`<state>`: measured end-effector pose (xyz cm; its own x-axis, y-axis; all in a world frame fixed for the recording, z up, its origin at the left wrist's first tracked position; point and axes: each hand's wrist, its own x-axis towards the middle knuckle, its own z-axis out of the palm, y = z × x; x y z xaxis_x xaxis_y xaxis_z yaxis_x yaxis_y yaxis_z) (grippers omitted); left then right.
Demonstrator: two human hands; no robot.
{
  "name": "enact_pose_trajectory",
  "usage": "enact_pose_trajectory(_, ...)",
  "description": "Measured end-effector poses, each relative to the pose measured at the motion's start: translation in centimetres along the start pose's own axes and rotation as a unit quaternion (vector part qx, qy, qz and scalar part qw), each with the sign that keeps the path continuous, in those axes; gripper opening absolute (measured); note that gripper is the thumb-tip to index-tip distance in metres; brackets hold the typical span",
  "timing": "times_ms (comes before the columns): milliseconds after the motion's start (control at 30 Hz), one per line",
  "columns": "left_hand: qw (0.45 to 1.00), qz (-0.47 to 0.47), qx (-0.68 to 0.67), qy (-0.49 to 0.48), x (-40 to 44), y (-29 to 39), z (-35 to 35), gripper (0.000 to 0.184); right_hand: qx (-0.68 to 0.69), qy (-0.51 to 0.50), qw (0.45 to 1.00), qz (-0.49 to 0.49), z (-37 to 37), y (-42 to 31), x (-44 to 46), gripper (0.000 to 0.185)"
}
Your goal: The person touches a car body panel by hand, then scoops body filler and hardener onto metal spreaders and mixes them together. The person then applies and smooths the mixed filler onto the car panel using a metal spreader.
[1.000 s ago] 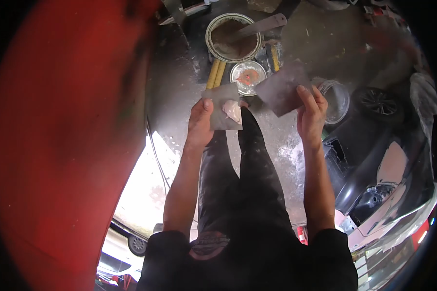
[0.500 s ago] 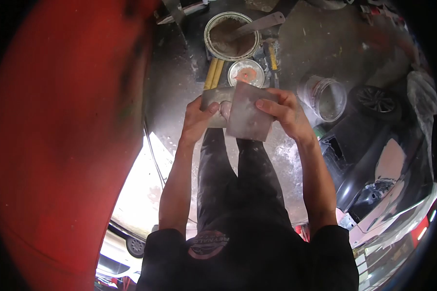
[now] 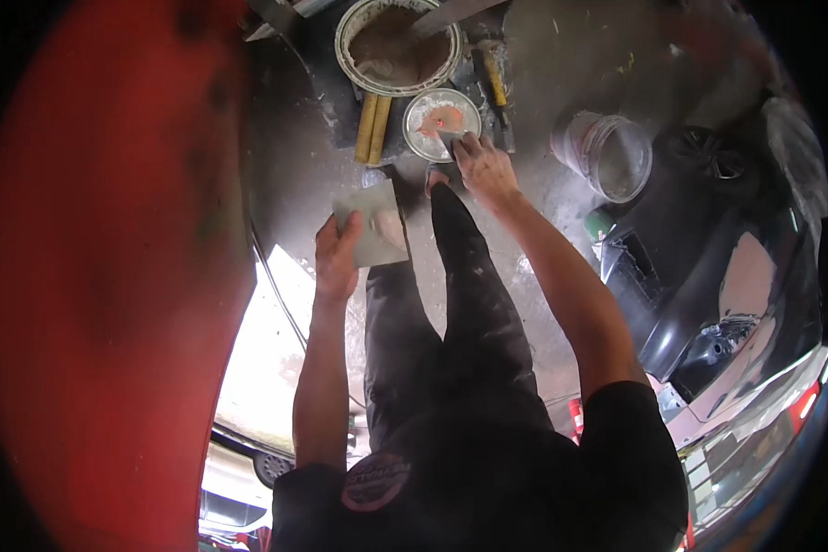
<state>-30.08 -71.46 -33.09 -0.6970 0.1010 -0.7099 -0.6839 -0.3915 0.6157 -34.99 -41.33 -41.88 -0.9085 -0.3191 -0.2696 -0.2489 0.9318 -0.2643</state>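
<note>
My left hand [image 3: 338, 256] grips a flat grey spreader plate [image 3: 363, 212] by its left edge, thumb on top. A blob of pale filler [image 3: 388, 226] lies on the plate. My right hand [image 3: 485, 172] is closed at the lower right rim of a small round tin [image 3: 414, 145], which has orange paste [image 3: 443, 120] on its pale top. A thin spreader [image 3: 446, 140], seen nearly edge-on, sticks out of my right fingers over the tin; most of it is hidden. Just behind is a large can [image 3: 343, 63] of brownish filler with a broad-bladed scraper [image 3: 455, 13] across it.
Two yellow bars [image 3: 372, 129] lie beside the small tin, and a yellow-handled tool [image 3: 494, 78] lies to its right. A clear bucket [image 3: 620, 158] stands on the right, near black car parts [image 3: 681, 276]. A large red panel [image 3: 110, 276] fills the left side.
My right hand has moved away from the left-hand plate, forward to the small tin, taking its spreader along. My left hand has shifted slightly left and down with the plate.
</note>
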Motion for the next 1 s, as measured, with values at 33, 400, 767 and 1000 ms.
enact_pose_trajectory(33,1.0,-0.012,-0.003,0.006,-0.2,-0.8,-0.5,0.036,-0.016,0.002,1.0,-0.002,1.1,0.1,0.5,0.056)
enact_pose_trajectory(400,0.997,-0.058,-0.046,0.005,-0.9,-4.3,-1.5,0.032,-0.055,-0.051,0.997,0.033,2.6,-0.2,2.8,0.079)
enact_pose_trajectory(767,0.97,-0.079,-0.19,-0.132,0.0,-0.7,3.7,0.05,0.112,0.133,0.983,-0.066,-5.5,-3.9,-1.4,0.047)
enact_pose_trajectory(1000,0.977,-0.095,-0.144,-0.127,0.8,-1.7,5.6,0.056,0.167,0.202,0.965,-0.018,-6.2,-4.9,-4.0,0.052)
